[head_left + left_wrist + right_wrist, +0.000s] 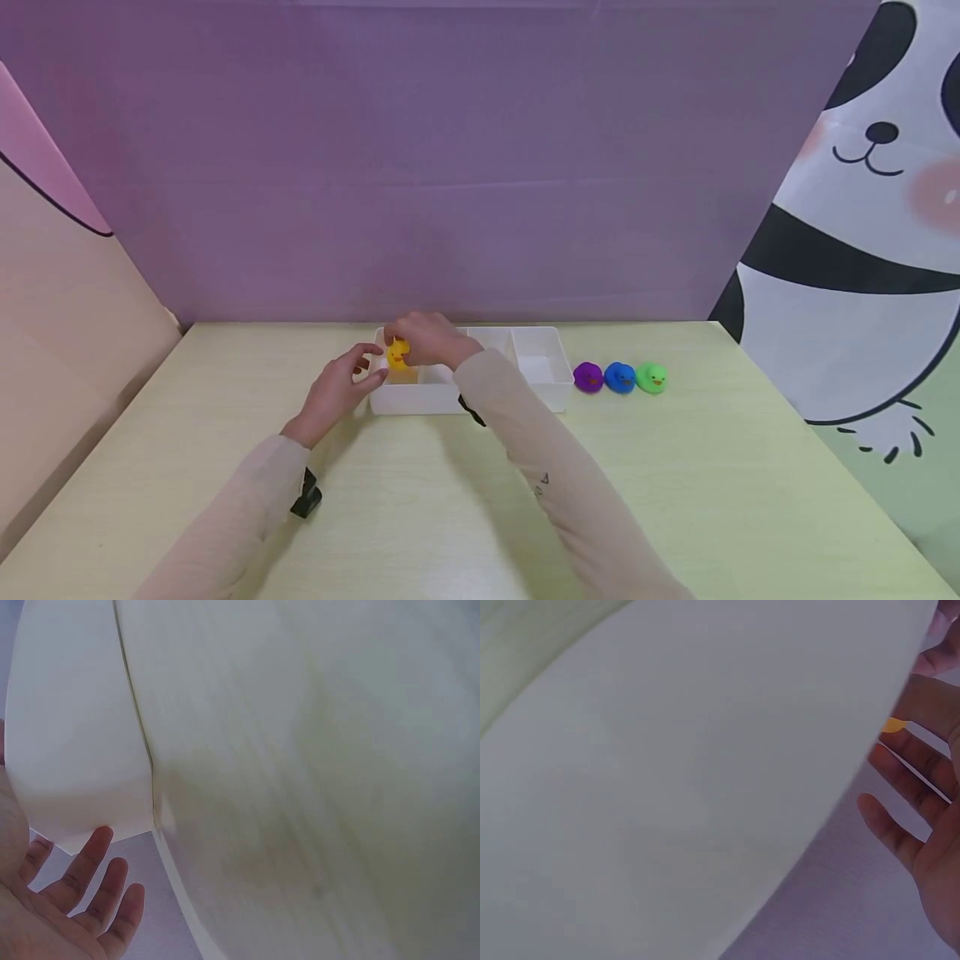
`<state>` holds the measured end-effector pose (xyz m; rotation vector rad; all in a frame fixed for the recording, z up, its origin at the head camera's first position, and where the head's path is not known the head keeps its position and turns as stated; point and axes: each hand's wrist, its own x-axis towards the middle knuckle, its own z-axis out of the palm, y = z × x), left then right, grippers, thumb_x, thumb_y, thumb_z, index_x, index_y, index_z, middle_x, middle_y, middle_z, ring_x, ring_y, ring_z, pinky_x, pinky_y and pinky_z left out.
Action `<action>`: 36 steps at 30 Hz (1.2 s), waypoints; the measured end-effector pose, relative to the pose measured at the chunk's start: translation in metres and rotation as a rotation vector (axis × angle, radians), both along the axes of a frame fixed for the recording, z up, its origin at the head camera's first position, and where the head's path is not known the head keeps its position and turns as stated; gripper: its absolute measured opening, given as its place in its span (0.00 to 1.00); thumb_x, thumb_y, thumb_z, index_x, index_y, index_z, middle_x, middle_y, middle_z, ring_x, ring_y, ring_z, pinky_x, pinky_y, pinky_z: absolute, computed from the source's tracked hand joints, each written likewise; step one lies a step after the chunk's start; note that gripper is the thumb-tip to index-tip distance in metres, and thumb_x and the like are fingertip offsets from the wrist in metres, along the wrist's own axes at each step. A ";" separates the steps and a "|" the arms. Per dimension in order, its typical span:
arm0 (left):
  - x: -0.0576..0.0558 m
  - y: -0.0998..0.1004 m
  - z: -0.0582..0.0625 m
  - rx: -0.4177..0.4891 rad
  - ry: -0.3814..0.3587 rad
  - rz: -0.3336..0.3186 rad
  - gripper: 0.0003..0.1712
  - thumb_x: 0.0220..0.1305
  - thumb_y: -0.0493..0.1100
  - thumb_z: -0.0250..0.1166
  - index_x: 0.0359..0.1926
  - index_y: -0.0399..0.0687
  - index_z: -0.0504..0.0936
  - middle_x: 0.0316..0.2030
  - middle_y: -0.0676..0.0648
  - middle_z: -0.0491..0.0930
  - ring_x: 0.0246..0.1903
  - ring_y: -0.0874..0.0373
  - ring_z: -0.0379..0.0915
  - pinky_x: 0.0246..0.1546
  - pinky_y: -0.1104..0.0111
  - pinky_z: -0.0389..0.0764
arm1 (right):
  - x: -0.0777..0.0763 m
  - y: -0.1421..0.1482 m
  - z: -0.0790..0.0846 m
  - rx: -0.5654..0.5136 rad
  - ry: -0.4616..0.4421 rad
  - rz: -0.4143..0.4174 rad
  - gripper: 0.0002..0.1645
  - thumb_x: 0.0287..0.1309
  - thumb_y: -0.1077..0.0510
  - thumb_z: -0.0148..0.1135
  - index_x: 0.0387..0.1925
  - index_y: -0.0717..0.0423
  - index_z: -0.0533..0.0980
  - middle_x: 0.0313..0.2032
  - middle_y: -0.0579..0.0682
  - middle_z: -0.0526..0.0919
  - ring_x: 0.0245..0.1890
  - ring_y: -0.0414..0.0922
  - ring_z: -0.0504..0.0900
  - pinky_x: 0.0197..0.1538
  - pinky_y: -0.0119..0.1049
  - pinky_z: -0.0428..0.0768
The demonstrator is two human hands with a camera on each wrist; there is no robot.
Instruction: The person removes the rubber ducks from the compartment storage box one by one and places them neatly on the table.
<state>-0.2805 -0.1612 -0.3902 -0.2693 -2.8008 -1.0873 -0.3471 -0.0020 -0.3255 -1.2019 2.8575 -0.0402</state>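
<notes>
A yellow rubber duck is at the leftmost compartment of a white divided box. My right hand reaches across from the right and pinches the duck between thumb and fingers. In the right wrist view only a sliver of the yellow duck shows past the box wall. My left hand is at the box's left end, fingers loosely bent and spread apart. The left wrist view shows its fingertips right by the end wall of the box.
Right of the box, a purple duck, a blue duck and a green duck stand in a row on the pale wooden table. A purple backdrop rises behind the table, with a panda picture at the right.
</notes>
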 end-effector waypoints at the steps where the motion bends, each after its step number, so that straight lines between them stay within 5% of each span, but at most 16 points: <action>1: 0.000 0.000 0.000 0.001 -0.001 -0.001 0.22 0.61 0.51 0.59 0.55 0.51 0.70 0.45 0.40 0.78 0.46 0.45 0.72 0.44 0.53 0.75 | 0.000 0.000 0.001 0.001 0.009 0.003 0.19 0.48 0.58 0.67 0.46 0.47 0.78 0.43 0.43 0.81 0.43 0.42 0.75 0.47 0.34 0.77; 15: -0.001 -0.001 -0.001 0.004 -0.012 0.002 0.23 0.61 0.52 0.59 0.56 0.52 0.69 0.46 0.40 0.77 0.47 0.46 0.72 0.45 0.53 0.74 | 0.007 0.011 0.027 -0.013 0.075 0.047 0.17 0.49 0.59 0.66 0.44 0.48 0.79 0.43 0.42 0.81 0.42 0.42 0.74 0.48 0.35 0.77; 36: -0.001 -0.002 -0.001 -0.009 -0.031 0.016 0.23 0.61 0.51 0.58 0.57 0.52 0.68 0.47 0.40 0.76 0.49 0.45 0.71 0.47 0.52 0.73 | 0.020 0.047 0.034 -0.002 0.150 0.089 0.16 0.48 0.58 0.65 0.42 0.48 0.78 0.42 0.44 0.80 0.42 0.43 0.74 0.47 0.36 0.77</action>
